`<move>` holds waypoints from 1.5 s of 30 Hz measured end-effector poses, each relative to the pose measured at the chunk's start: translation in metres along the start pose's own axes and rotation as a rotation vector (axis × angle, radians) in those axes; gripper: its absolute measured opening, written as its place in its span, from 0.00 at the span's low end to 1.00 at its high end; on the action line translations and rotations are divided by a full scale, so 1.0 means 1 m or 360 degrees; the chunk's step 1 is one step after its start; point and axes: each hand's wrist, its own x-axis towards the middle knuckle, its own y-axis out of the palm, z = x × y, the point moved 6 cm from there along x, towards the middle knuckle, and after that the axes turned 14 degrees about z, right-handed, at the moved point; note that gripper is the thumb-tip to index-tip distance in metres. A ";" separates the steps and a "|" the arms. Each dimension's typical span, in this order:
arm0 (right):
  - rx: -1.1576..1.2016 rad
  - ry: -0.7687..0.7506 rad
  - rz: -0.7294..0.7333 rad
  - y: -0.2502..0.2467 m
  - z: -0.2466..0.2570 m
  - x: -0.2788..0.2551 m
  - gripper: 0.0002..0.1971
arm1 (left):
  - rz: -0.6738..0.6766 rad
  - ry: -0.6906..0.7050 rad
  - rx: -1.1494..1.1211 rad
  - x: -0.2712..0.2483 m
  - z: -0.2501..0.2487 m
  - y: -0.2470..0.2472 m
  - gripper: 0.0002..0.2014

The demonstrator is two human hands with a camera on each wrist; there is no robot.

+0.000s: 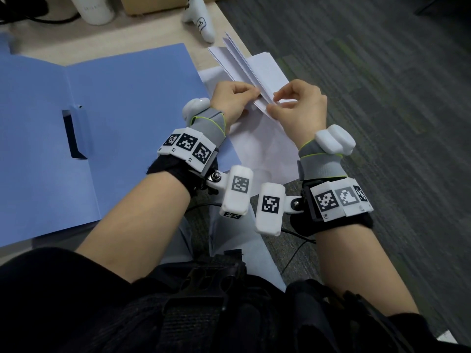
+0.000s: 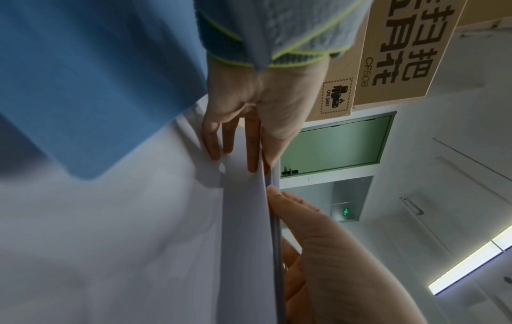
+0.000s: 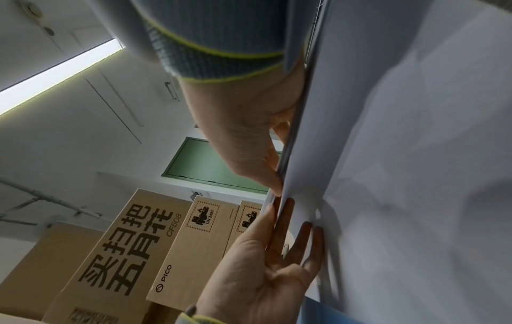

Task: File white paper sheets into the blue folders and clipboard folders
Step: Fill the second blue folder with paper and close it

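Head view: left hand (image 1: 233, 98) and right hand (image 1: 298, 108), each pinching near edge of white paper sheets (image 1: 244, 64), lifted on edge beyond open blue folder (image 1: 107, 118) on table (image 1: 158, 31).

Left wrist view: fingers (image 2: 253, 149) clamping sheet edge.

Right wrist view: thumb pressed against stack (image 3: 387, 153). Advisable: square edges together before sliding across into folder.
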 end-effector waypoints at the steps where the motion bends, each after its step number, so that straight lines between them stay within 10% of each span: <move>1: -0.0005 -0.0006 0.0002 0.000 0.000 0.001 0.13 | -0.0017 -0.0004 -0.0006 0.000 0.000 -0.001 0.14; 5: -0.0063 -0.0071 -0.0052 -0.003 0.002 -0.001 0.08 | -0.0058 -0.0037 -0.0047 0.002 0.005 -0.003 0.18; 11: -0.0667 -0.0040 0.0176 0.010 0.013 -0.004 0.39 | -0.0087 -0.0061 -0.0144 0.000 0.003 -0.002 0.24; 21: -0.0978 0.0267 0.0092 0.001 0.007 -0.005 0.13 | 0.0205 0.0138 -0.0109 -0.030 -0.033 0.011 0.06; 24: -0.0889 0.0234 -0.0053 -0.013 0.019 -0.011 0.14 | 0.0288 0.0326 -0.0045 -0.041 -0.047 0.004 0.22; 37: -0.0224 -0.0669 -0.0869 -0.033 0.094 -0.052 0.20 | -0.0478 0.0433 -0.0122 -0.069 -0.054 -0.080 0.30; 45: 0.0684 -0.1084 -0.0553 0.004 0.107 -0.037 0.08 | -0.0848 0.1110 0.0115 -0.127 -0.099 -0.141 0.08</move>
